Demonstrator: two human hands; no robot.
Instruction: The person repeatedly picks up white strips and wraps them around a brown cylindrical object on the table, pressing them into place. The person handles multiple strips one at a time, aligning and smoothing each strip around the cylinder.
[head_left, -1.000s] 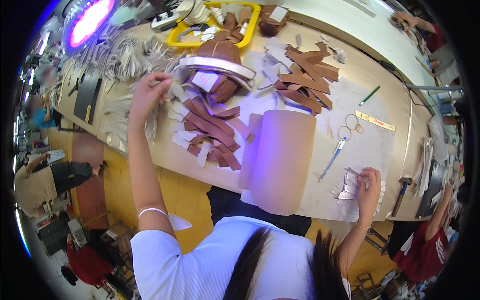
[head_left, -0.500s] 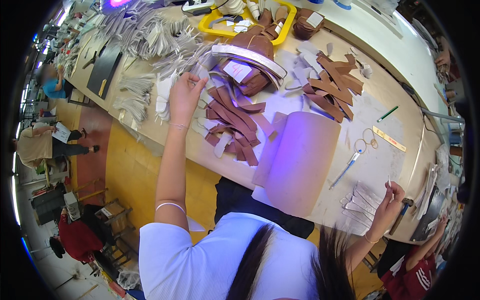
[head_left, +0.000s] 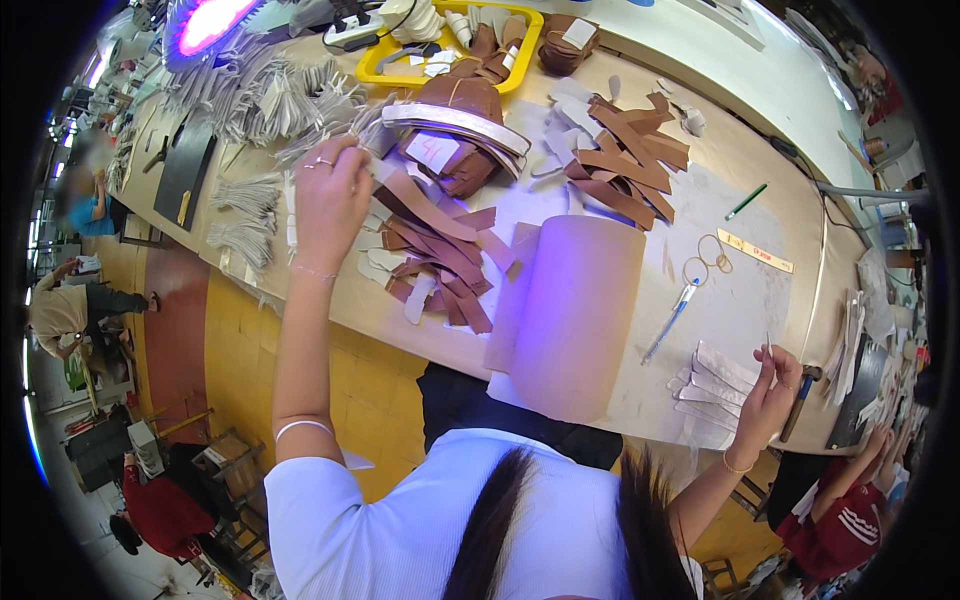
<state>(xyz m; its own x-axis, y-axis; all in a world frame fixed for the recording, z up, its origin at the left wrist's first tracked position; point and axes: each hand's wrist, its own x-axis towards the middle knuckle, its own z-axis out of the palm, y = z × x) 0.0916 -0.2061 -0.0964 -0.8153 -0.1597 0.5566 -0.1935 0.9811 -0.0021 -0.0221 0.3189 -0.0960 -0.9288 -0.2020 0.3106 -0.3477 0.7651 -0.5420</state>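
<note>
The left hand (head_left: 335, 195) is positioned over the upper left of the surface (head_left: 735, 140). Its fingers are drawn nearly closed, and the pale end of a brown strip (head_left: 425, 208) is pinched at the fingertips. The strip slopes down to the right over the near pile of brown strips (head_left: 435, 265). The end grip presumably allows one strip to be separated from the overlapping pile.

The right hand (head_left: 768, 405) is located at the near right of the surface. Thumb and forefinger are brought together on a small pale piece (head_left: 769, 346), which is held upright; the remaining fingers are curled. The piece is held by its lower part, probably so that its upper end is left uncovered.

Just left of the right hand, silvery pieces (head_left: 710, 388) are laid in an overlapping fan, an arrangement apparently suited to lifting single pieces. A beige cylindrical form (head_left: 585, 310) is placed between the hands, its near end by the torso, presumably as a central support. A second pile of brown strips (head_left: 630, 160) is set beyond it. The pen (head_left: 668, 325) and hammer (head_left: 800, 402) are placed within reach on the right.
</note>
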